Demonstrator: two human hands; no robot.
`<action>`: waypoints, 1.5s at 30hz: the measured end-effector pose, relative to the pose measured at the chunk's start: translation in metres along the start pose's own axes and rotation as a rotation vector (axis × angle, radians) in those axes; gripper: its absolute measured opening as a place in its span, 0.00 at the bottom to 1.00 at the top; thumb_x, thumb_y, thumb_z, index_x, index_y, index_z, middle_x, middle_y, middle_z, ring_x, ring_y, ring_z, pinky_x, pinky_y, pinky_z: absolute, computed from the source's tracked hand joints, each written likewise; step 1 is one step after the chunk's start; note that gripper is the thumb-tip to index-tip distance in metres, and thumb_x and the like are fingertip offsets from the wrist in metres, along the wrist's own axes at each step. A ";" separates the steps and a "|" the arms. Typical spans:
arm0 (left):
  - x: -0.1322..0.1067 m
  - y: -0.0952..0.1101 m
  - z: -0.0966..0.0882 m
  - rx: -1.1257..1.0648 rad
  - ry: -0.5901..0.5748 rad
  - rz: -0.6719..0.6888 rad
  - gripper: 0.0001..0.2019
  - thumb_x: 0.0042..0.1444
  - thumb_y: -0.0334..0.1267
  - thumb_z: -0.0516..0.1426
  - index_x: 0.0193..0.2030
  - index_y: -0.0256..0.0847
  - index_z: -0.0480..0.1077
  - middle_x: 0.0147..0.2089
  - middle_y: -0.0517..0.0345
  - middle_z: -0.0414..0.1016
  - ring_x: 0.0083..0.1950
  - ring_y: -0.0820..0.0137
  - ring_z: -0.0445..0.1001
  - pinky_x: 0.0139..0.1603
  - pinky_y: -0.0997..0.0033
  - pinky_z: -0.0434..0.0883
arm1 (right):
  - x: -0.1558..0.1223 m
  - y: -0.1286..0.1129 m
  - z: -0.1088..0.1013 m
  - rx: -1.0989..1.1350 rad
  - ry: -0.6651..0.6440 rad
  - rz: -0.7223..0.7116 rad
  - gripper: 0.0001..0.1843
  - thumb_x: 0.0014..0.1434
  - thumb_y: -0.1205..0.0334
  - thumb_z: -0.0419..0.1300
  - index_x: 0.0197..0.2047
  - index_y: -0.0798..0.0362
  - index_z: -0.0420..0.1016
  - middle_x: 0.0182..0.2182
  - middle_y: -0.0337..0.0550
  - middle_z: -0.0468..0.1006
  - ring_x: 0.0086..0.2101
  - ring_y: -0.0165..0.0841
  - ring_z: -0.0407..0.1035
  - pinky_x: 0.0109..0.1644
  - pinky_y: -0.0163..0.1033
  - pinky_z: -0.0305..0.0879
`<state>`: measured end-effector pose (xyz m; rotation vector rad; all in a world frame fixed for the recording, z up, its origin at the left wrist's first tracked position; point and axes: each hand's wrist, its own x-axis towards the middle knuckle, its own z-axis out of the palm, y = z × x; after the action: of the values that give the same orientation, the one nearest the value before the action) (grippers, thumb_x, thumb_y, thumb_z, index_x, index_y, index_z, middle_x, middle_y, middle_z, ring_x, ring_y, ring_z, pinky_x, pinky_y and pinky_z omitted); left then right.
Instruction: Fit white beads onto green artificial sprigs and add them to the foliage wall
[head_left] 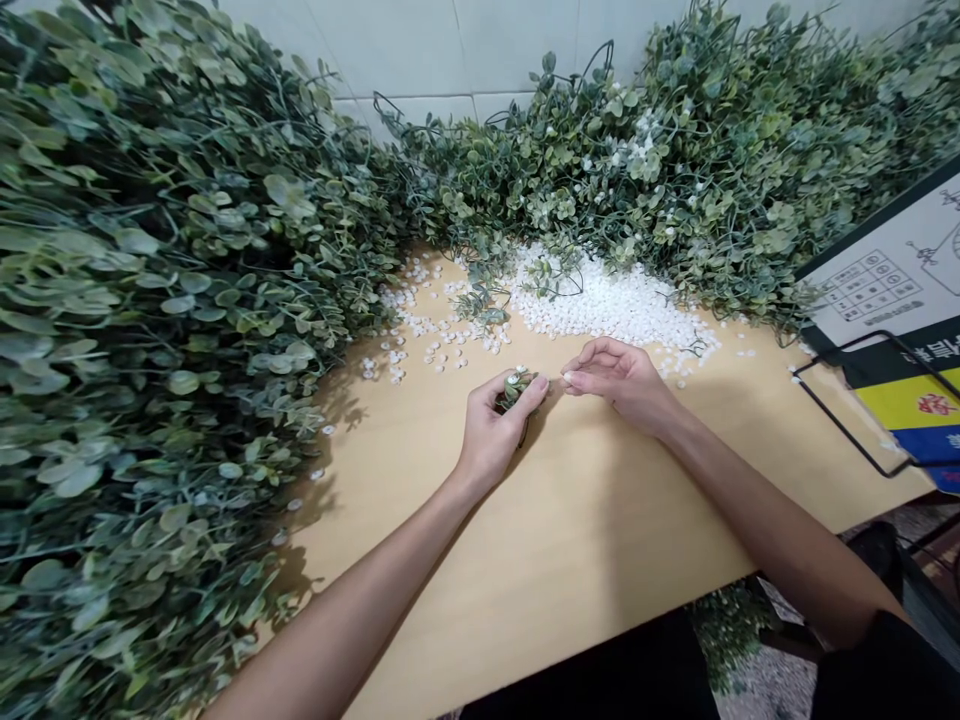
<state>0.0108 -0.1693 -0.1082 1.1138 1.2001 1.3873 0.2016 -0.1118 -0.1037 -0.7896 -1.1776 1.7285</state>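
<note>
My left hand (491,425) is closed around a small sprig of artificial greenery (513,388), and a white piece shows at its top. Just to the right, my right hand (619,385) pinches a small white bead-like piece (568,379) between thumb and fingertips. The two hands are close together but apart, over the wooden table (525,540). Beyond them lies a spread pile of small white pieces (600,300), with a loose leafy sprig (484,303) at its left side.
Piled artificial foliage (150,300) fills the left side, and more foliage (720,180) runs along the tiled wall (420,50). At right stands a printed box or board (892,270) beside a black wire frame (844,440). The table's front edge is near my body.
</note>
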 end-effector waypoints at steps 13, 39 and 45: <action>-0.003 0.006 -0.001 0.124 -0.008 -0.017 0.18 0.59 0.52 0.67 0.30 0.38 0.76 0.28 0.59 0.70 0.30 0.73 0.64 0.32 0.71 0.62 | -0.004 -0.002 0.005 -0.047 -0.019 0.012 0.20 0.45 0.59 0.81 0.37 0.51 0.77 0.37 0.41 0.86 0.39 0.34 0.81 0.51 0.43 0.79; -0.003 0.003 -0.002 0.120 -0.011 0.027 0.15 0.60 0.48 0.66 0.31 0.38 0.76 0.29 0.61 0.69 0.31 0.73 0.64 0.34 0.72 0.61 | -0.008 0.000 0.014 -0.125 0.053 -0.136 0.19 0.46 0.60 0.81 0.32 0.51 0.75 0.36 0.41 0.87 0.38 0.35 0.83 0.49 0.41 0.80; -0.001 -0.002 -0.004 0.028 -0.015 0.008 0.15 0.60 0.47 0.67 0.32 0.37 0.75 0.29 0.61 0.68 0.31 0.74 0.63 0.34 0.72 0.61 | -0.013 0.005 0.025 -0.196 0.088 -0.324 0.13 0.51 0.61 0.78 0.32 0.50 0.77 0.35 0.41 0.87 0.37 0.36 0.84 0.46 0.41 0.82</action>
<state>0.0076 -0.1706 -0.1106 1.1473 1.2085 1.3693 0.1838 -0.1344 -0.0995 -0.7360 -1.3464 1.3167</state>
